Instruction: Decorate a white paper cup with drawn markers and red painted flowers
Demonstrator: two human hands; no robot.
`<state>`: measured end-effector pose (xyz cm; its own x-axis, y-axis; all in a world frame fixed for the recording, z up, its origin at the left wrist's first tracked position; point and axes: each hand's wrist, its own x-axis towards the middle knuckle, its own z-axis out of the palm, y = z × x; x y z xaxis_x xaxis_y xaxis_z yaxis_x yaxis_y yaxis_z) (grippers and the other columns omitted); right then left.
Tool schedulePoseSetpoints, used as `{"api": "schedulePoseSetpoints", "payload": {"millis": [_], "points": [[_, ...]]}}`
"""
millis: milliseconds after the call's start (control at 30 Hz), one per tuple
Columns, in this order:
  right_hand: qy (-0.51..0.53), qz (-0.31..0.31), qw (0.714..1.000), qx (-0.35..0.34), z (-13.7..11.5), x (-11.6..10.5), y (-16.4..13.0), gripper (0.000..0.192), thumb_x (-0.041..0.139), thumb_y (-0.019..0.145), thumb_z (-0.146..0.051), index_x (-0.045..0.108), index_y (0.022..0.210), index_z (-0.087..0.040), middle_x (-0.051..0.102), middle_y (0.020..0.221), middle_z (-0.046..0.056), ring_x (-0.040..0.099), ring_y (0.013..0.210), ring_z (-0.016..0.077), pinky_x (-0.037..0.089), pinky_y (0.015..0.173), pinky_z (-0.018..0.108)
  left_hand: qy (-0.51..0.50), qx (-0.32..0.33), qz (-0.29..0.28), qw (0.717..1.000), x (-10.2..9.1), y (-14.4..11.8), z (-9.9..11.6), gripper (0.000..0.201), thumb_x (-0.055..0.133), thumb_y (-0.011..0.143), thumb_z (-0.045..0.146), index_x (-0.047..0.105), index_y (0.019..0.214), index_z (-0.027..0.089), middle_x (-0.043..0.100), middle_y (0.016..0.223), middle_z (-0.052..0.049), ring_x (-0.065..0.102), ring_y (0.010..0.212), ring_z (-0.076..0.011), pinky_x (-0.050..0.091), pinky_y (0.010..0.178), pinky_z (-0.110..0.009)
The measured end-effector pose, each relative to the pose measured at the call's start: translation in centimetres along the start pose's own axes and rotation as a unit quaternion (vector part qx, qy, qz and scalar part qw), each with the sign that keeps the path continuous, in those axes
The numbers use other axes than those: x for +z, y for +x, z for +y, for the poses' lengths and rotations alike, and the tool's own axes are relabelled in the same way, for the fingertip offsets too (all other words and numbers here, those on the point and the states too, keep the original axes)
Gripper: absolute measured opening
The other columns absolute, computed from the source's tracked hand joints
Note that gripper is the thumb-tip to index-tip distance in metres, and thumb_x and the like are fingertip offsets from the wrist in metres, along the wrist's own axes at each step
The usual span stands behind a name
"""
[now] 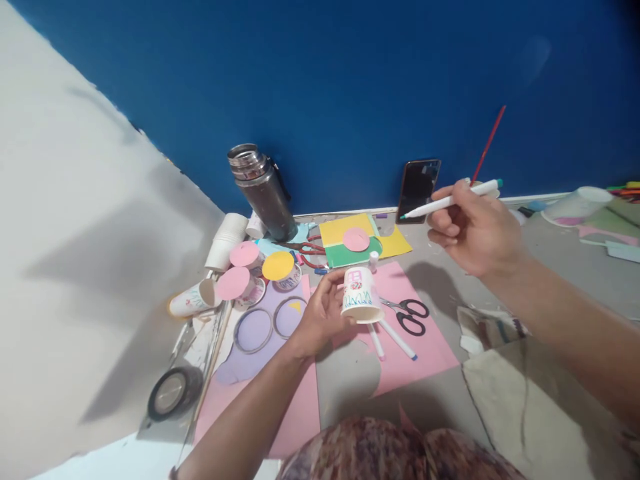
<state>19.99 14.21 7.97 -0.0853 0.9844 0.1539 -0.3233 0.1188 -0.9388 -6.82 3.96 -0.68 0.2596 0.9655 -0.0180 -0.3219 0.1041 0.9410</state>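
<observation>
Left hand: our left hand (320,313) is closed around a small paper cup (359,295), holding it upside down and tilted, just above the pink sheet (425,347).
Right hand: our right hand (473,230) is raised well above the floor, its fingers pinched on a white marker (450,200); the marker's teal tip points left, toward the phone.
Paper cup: white, with coloured drawing on its wall; its wide mouth faces down, and it sits well apart from the marker.
Under the cup: two more markers (395,340) lie on the pink sheet, and black-handled scissors (407,313) rest just beside them to the right.
Left of our hand: two rings (254,329) lie on a lilac sheet (250,360); behind them stand cups topped with pink and yellow discs (279,265).
Far left: a stack of white cups (225,241) lies on its side, and a roll of tape (171,393) sits near the white wall.
At the back: a steel flask (263,190) stands by the blue wall, a phone (418,188) leans against it, and yellow and green paper (350,243) with a pink disc lies between them.
Right edge: we see another white cup (577,205) on its side and a cloth bag (525,400) on the floor.
</observation>
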Motion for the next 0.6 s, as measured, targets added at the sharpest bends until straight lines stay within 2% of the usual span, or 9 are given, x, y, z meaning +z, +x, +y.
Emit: {"api": "schedulePoseSetpoints", "payload": {"millis": [67, 133, 233, 300, 367, 467, 533, 600], "points": [[0.036, 0.014, 0.999, 0.025, 0.6, -0.1, -1.7, 0.032, 0.075, 0.093, -0.057, 0.069, 0.089, -0.026, 0.046, 0.052, -0.007, 0.037, 0.045, 0.0103, 0.030, 0.040, 0.025, -0.017, -0.013, 0.010, 1.000, -0.1, -0.1, 0.4, 0.092, 0.103, 0.053, 0.037, 0.062, 0.135, 0.025, 0.070, 0.130, -0.010, 0.067, 0.123, -0.0318, 0.056, 0.101, -0.042], [0.047, 0.019, 0.998, 0.041, 2.2, 0.1, -3.9, 0.038, 0.074, 0.091, -0.064, 0.067, 0.088, -0.027, 0.045, 0.053, -0.008, 0.035, 0.044, 0.0095, 0.029, 0.039, 0.022, -0.041, -0.040, 0.008, 0.998, -0.1, -0.2, 0.7, 0.094, 0.102, 0.050, 0.035, 0.064, 0.136, 0.025, 0.072, 0.129, -0.011, 0.069, 0.117, -0.0321, 0.058, 0.097, -0.042], [0.051, 0.019, 0.997, 0.053, 5.0, 0.2, -6.6, 0.047, 0.072, 0.089, -0.071, 0.062, 0.082, -0.026, 0.039, 0.049, -0.009, 0.029, 0.040, 0.0091, 0.028, 0.037, 0.022, -0.087, -0.086, -0.001, 0.992, 0.0, -0.5, 0.9, 0.088, 0.097, 0.054, 0.035, 0.066, 0.135, 0.024, 0.074, 0.123, -0.010, 0.072, 0.106, -0.0311, 0.059, 0.094, -0.046], [0.052, 0.021, 0.997, 0.052, 6.0, 0.1, -7.3, 0.048, 0.072, 0.088, -0.071, 0.061, 0.080, -0.026, 0.037, 0.048, -0.010, 0.028, 0.040, 0.0095, 0.027, 0.036, 0.022, -0.088, -0.092, -0.004, 0.992, 0.3, -0.5, 0.8, 0.084, 0.095, 0.056, 0.034, 0.066, 0.133, 0.024, 0.074, 0.121, -0.010, 0.072, 0.105, -0.0313, 0.060, 0.094, -0.047], [0.047, 0.025, 0.998, 0.041, 6.3, -0.3, -7.4, 0.045, 0.076, 0.085, -0.068, 0.062, 0.080, -0.025, 0.039, 0.048, -0.009, 0.030, 0.040, 0.0093, 0.028, 0.036, 0.022, -0.040, -0.058, -0.006, 0.998, 0.6, -0.5, 0.5, 0.083, 0.096, 0.056, 0.033, 0.065, 0.133, 0.025, 0.072, 0.129, -0.011, 0.071, 0.114, -0.0327, 0.059, 0.097, -0.047], [0.027, 0.034, 0.999, 0.009, 5.9, -1.1, -7.0, 0.043, 0.081, 0.081, -0.066, 0.066, 0.085, -0.025, 0.050, 0.053, -0.007, 0.035, 0.042, 0.0091, 0.031, 0.039, 0.022, 0.101, 0.044, -0.015, 0.994, 1.2, -0.7, -0.2, 0.080, 0.093, 0.065, 0.030, 0.058, 0.137, 0.026, 0.064, 0.144, -0.012, 0.064, 0.131, -0.0327, 0.055, 0.108, -0.047], [0.001, 0.038, 0.999, -0.016, 5.9, -1.3, -6.9, 0.045, 0.079, 0.082, -0.068, 0.068, 0.092, -0.025, 0.058, 0.057, -0.005, 0.038, 0.044, 0.0096, 0.031, 0.040, 0.023, 0.212, 0.103, -0.006, 0.972, 1.4, -0.8, -0.6, 0.076, 0.087, 0.073, 0.027, 0.053, 0.141, 0.027, 0.058, 0.149, -0.013, 0.059, 0.139, -0.0317, 0.052, 0.112, -0.047], [-0.036, 0.035, 0.998, -0.040, 6.1, -1.3, -7.0, 0.046, 0.073, 0.087, -0.069, 0.069, 0.099, -0.025, 0.065, 0.061, -0.002, 0.040, 0.045, 0.0103, 0.032, 0.040, 0.023, 0.300, 0.134, 0.022, 0.944, 1.5, -0.9, -0.8, 0.076, 0.084, 0.075, 0.026, 0.051, 0.143, 0.027, 0.055, 0.149, -0.013, 0.055, 0.140, -0.0319, 0.052, 0.112, -0.048]]}}
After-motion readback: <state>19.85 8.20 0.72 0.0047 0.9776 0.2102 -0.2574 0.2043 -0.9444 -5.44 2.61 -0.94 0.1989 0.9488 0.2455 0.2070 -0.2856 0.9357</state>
